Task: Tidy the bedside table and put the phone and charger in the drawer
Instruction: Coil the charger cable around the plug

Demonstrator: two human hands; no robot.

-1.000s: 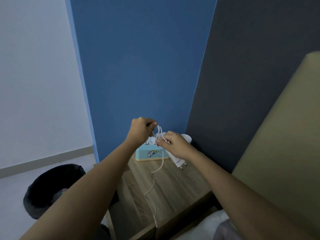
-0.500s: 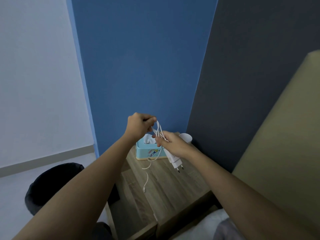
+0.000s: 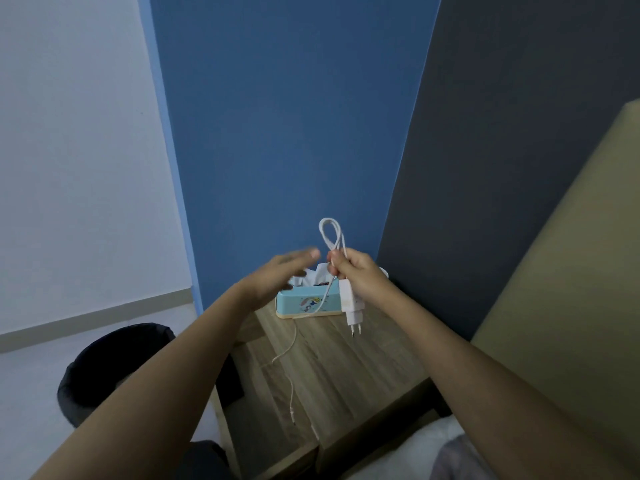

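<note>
My right hand (image 3: 360,271) grips the white charger (image 3: 350,303) above the wooden bedside table (image 3: 346,368). The plug block hangs below my fist with its two pins pointing down. A loop of the white cable (image 3: 330,233) sticks up above my fingers. The cable's loose end trails down over the tabletop to its connector (image 3: 293,415) near the front edge. My left hand (image 3: 277,275) is blurred, fingers spread, just left of the cable and holding nothing. No phone is in view.
A light blue tissue box (image 3: 304,301) stands at the back of the table against the blue wall. A dark round bin (image 3: 114,365) sits on the floor at the left. A beige headboard (image 3: 571,271) and white bedding (image 3: 408,455) lie to the right.
My left hand has let go of the cable and opened, dropping slightly. The loop now stands up from my right fist, and the loose end hangs longer over the table.
</note>
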